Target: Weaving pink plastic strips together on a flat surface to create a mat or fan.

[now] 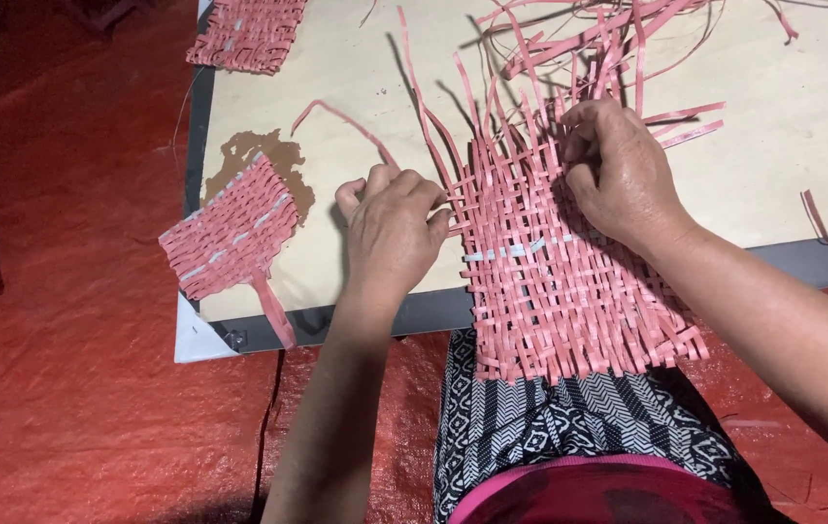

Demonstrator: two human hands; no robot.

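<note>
A small pink woven piece [230, 238] is lying at the counter [356, 126] edge. Beside it, the left hand [390, 233] is curling shut, pinching the left edge of the pink mat [550, 281]. The mat is spreading between both hands, overhanging the counter. The right hand [618, 175] is pressing down, fingers closing on loose strips [569, 58].

Floor-level craft workspace: plywood board [356, 58] on red tarpaulin [74, 320], woven pink strip mats [230, 238] lying on the board.
</note>
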